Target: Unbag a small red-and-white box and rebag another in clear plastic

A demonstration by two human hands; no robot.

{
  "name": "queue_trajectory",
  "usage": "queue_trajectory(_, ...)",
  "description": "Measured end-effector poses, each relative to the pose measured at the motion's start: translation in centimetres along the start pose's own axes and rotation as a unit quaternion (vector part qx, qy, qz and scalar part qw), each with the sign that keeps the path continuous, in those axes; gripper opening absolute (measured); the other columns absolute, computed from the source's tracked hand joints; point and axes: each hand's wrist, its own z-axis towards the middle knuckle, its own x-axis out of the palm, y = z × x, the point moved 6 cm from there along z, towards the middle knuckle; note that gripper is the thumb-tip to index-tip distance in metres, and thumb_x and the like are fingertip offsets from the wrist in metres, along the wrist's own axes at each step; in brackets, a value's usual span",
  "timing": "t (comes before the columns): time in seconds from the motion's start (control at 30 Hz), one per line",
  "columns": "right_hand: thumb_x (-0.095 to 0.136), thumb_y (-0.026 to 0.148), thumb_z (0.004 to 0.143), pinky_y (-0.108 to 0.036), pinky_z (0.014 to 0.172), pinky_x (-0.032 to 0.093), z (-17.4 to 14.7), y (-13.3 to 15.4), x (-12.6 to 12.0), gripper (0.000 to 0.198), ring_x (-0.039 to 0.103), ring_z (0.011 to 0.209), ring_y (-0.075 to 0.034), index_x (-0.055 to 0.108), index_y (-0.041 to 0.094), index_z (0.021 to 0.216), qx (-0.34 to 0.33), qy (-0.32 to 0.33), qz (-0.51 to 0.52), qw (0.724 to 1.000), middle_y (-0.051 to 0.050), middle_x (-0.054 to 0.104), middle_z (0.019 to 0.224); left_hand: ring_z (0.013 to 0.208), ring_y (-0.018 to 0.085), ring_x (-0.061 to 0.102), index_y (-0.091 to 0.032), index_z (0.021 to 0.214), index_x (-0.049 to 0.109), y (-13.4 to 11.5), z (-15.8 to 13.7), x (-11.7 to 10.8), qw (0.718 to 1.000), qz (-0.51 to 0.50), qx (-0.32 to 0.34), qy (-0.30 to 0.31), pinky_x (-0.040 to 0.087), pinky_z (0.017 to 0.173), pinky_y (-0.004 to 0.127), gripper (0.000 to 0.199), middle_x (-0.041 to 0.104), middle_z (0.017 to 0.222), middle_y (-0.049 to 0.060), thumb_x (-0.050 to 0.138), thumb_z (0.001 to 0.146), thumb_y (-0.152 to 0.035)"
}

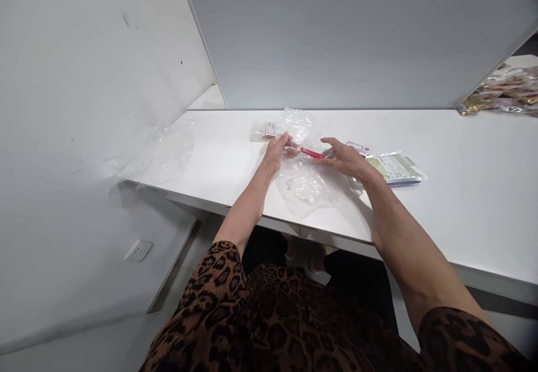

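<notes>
At frame centre we pinch a crinkly clear plastic bag by its red zip strip on the smooth white table: left hand and right hand grip opposite ends, set apart.

Clear plastic bag with red zip strip is laid crumpled on the table, strip end raised, held at both ends.
</notes>
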Motion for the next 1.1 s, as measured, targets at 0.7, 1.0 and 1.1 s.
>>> queue_trajectory(0.7, 0.047, 0.038, 0.107, -0.044, 0.088, 0.053, -0.3, 2.4, 1.3, 0.049, 0.071, 0.101, -0.034, 0.056, 0.014, 0.149, -0.037, 0.007, -0.202, 0.979, -0.018, 0.076, 0.115, 0.050, 0.004, 0.058, -0.019, 0.088, 0.059, 0.1, -0.5, 1.2, 0.997, -0.038, 0.066, 0.033, 0.044, 0.052, 0.018, 0.030, 0.070, 0.091, 0.000, 0.064, 0.100, -0.046)
queue_trajectory(1.0, 0.059, 0.033, 0.099, -0.040, 0.088, 0.049, -0.2, 1.5, 0.5, 0.033, 0.067, 0.101, -0.032, 0.066, 0.017, 0.127, 0.013, -0.035, -0.116, 0.993, -0.019, 0.074, 0.115, 0.051, 0.005, 0.062, -0.019, 0.089, 0.055, -0.3, -0.4, 0.8, 0.997, -0.027, 0.075, -0.009, 0.045, 0.053, 0.018, 0.033, 0.070, 0.086, -0.002, 0.060, 0.102, -0.049)
queue_trajectory(1.1, 0.067, 0.035, 0.093, -0.041, 0.086, 0.050, -0.1, 0.1, -1.1, 0.020, 0.066, 0.096, -0.028, 0.069, 0.020, 0.106, 0.023, -0.122, -0.033, 0.992, -0.015, 0.075, 0.107, 0.056, 0.008, 0.067, -0.019, 0.097, 0.058, -1.1, -1.6, -0.5, 0.990, -0.036, 0.104, -0.087, 0.050, 0.059, 0.020, 0.034, 0.069, 0.083, -0.001, 0.053, 0.105, -0.051)
